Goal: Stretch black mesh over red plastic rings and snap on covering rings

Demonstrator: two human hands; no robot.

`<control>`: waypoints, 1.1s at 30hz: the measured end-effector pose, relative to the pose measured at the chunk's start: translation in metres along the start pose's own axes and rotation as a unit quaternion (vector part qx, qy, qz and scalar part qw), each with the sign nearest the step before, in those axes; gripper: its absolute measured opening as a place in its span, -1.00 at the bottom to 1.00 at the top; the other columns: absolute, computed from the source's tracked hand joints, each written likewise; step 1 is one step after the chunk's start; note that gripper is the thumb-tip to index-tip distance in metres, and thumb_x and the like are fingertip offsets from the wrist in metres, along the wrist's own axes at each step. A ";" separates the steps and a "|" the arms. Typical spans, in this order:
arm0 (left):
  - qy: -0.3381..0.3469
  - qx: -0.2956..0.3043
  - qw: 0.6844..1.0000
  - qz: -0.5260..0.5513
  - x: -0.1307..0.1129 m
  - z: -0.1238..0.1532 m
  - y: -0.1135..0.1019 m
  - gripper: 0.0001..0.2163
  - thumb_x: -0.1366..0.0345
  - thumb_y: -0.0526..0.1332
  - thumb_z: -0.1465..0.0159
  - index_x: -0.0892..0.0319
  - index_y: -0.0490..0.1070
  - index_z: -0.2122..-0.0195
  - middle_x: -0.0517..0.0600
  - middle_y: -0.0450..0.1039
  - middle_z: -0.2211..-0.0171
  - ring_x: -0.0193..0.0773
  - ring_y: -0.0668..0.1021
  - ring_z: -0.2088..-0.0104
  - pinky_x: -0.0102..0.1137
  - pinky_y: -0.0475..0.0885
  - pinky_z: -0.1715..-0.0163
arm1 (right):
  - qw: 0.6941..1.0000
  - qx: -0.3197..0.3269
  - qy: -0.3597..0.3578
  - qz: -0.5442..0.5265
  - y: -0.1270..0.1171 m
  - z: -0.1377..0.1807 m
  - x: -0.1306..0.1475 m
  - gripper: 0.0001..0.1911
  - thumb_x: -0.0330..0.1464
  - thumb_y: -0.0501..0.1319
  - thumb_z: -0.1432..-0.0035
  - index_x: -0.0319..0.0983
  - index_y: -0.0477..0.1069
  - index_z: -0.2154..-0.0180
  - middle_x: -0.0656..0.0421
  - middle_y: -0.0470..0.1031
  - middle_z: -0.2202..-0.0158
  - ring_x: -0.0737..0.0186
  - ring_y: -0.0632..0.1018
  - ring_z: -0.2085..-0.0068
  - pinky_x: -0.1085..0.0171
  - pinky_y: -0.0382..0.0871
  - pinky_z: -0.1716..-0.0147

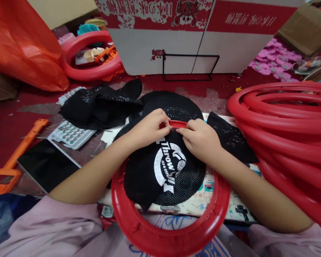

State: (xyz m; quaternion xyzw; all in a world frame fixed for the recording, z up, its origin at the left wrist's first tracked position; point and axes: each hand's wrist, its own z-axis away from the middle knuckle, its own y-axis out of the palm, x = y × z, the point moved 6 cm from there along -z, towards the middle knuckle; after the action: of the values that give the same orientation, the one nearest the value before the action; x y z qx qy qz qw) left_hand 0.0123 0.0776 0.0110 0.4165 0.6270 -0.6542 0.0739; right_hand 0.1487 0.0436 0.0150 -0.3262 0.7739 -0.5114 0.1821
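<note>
A red plastic ring (171, 239) lies in front of me, its near part bare and its far part mostly under fabric. Across it is spread a black mesh cloth (144, 178) with a white "Throw" print. At the far rim, my left hand (152, 126) pinches the cloth's edge between thumb and fingers. Close beside it, my right hand (202, 137) is curled, thumb and index finger gripping the same edge. A short stretch of red rim shows between the two hands. More black mesh (168, 101) lies just beyond them.
A stack of red rings (278, 142) rises at the right. To the left are a crumpled black cloth (96, 107), a calculator (69, 134), a dark tablet (48, 166) and an orange plastic piece (24, 144). A printed carton (155, 46) and black wire stand (188, 79) stand behind.
</note>
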 end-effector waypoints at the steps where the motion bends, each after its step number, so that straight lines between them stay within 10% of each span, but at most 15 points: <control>1: 0.003 -0.001 1.000 0.003 0.000 0.000 0.000 -0.90 0.41 0.15 -0.16 0.22 0.34 0.51 0.01 0.35 0.30 -0.23 0.47 0.21 -0.29 0.39 0.15 | 1.000 0.003 -0.007 0.010 -0.001 0.000 0.001 -0.68 -0.44 0.03 -0.25 -0.24 0.58 0.28 0.09 0.39 0.45 0.19 0.23 0.39 0.24 0.08 0.42; 19: 0.016 0.032 0.997 -0.072 0.004 0.004 -0.010 -0.82 0.23 0.19 -0.19 0.19 0.43 0.25 0.02 0.44 0.23 -0.19 0.48 0.20 -0.29 0.37 0.16 | 0.977 0.206 0.060 0.007 -0.002 0.008 0.022 -0.82 -0.53 0.10 -0.15 -0.29 0.46 0.39 0.07 0.50 0.46 0.17 0.47 0.43 0.25 0.12 0.49; 28: -0.072 0.052 0.981 -0.175 0.003 0.013 -0.025 -0.73 0.18 0.19 -0.16 0.15 0.43 0.14 0.05 0.42 0.21 -0.09 0.50 0.22 -0.19 0.40 0.17 | 0.986 0.154 0.041 -0.051 0.008 0.000 -0.002 -0.74 -0.49 0.07 -0.22 -0.31 0.50 0.15 0.03 0.54 0.21 0.16 0.50 0.17 0.22 0.33 0.15; 33: 0.017 -0.003 0.997 -0.080 -0.013 0.010 -0.022 -0.76 0.22 0.18 -0.20 0.19 0.46 0.16 0.12 0.42 -0.02 -0.04 0.43 -0.08 -0.13 0.29 -0.11 | 0.991 0.073 -0.002 -0.111 -0.001 -0.003 0.001 -0.72 -0.49 0.07 -0.18 -0.32 0.54 0.19 0.01 0.54 0.27 0.14 0.47 0.21 0.17 0.35 0.14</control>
State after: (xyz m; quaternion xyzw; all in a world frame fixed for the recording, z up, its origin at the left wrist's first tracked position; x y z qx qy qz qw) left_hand 0.0025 0.0678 0.0345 0.3757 0.6617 -0.6487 0.0121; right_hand 0.1468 0.0449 0.0170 -0.3969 0.6929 -0.5831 0.1496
